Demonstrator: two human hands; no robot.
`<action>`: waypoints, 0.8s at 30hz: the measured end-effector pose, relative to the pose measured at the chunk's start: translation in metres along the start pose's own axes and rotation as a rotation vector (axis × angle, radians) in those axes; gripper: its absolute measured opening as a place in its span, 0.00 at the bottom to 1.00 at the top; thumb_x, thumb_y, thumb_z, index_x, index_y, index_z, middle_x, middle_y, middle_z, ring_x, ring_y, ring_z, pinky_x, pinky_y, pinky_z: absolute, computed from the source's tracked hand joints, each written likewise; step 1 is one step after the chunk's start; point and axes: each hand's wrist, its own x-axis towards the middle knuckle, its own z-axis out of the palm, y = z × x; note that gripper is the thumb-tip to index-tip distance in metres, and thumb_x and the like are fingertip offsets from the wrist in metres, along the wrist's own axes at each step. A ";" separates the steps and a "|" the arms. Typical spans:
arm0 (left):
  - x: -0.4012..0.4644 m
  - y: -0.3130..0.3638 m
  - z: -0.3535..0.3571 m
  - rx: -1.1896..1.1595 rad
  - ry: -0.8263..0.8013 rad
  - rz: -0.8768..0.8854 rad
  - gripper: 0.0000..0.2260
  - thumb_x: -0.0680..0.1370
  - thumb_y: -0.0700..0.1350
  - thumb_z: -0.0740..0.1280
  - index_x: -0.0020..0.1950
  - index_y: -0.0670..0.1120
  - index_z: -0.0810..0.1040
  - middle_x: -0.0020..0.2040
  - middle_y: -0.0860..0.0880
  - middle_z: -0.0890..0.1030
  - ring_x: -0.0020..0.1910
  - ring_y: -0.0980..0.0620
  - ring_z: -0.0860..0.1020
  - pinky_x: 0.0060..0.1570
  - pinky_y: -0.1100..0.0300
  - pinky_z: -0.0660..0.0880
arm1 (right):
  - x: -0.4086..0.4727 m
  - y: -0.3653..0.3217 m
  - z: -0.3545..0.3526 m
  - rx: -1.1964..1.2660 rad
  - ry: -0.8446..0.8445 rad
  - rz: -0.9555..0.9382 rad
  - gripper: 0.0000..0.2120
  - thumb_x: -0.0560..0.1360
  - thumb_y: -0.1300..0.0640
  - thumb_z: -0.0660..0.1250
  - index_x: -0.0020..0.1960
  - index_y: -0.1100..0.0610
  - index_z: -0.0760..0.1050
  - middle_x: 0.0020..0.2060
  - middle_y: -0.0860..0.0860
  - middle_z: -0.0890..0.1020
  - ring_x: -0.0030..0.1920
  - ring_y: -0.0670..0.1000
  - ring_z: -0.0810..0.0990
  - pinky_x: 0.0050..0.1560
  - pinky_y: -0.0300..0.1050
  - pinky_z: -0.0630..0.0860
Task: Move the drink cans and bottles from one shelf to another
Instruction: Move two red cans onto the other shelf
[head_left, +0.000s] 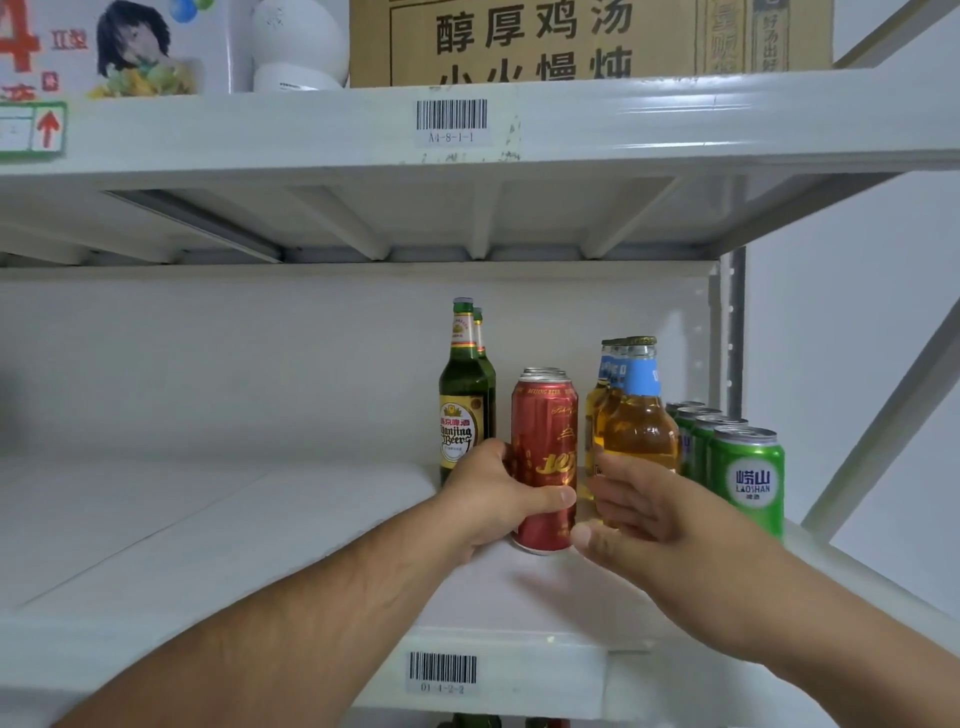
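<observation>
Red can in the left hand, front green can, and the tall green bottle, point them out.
red can (545, 415), head view, upper body.
front green can (748, 483), head view, label.
tall green bottle (457, 431), head view, label.

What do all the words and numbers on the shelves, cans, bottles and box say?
"A4-8-1-1": barcode sticker on the white upper shelf edge.
"醇厚鸡汤": brown cardboard box.
"Yanjing Beer": tall green glass bottle.
"LAOSHAN", "崂山": front green metal can.
"BEIJING BEER", faint: red metal can that the left hand grips.
Lower shelf sticker: blurred, roughly "D1-4-2-2".
Amber bottle's blue neck label: unreadable.
</observation>
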 end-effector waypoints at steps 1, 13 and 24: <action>-0.002 0.000 0.000 0.006 -0.005 0.006 0.32 0.63 0.50 0.85 0.64 0.52 0.78 0.55 0.52 0.86 0.55 0.48 0.85 0.59 0.45 0.82 | -0.001 0.000 0.003 -0.013 -0.014 -0.019 0.23 0.73 0.49 0.75 0.64 0.38 0.71 0.60 0.30 0.79 0.63 0.32 0.75 0.66 0.34 0.70; -0.091 -0.029 -0.108 0.740 0.176 0.049 0.38 0.78 0.61 0.68 0.84 0.57 0.54 0.83 0.58 0.58 0.80 0.57 0.61 0.77 0.58 0.61 | 0.019 -0.028 0.082 -0.383 -0.174 -0.214 0.36 0.78 0.34 0.59 0.81 0.44 0.52 0.78 0.39 0.60 0.76 0.42 0.60 0.68 0.34 0.59; -0.233 -0.079 -0.288 0.882 0.411 -0.224 0.35 0.80 0.62 0.64 0.84 0.58 0.53 0.84 0.59 0.55 0.82 0.56 0.56 0.76 0.59 0.59 | 0.029 -0.147 0.254 -0.543 -0.393 -0.453 0.38 0.80 0.33 0.53 0.82 0.49 0.47 0.81 0.43 0.52 0.80 0.45 0.48 0.77 0.44 0.52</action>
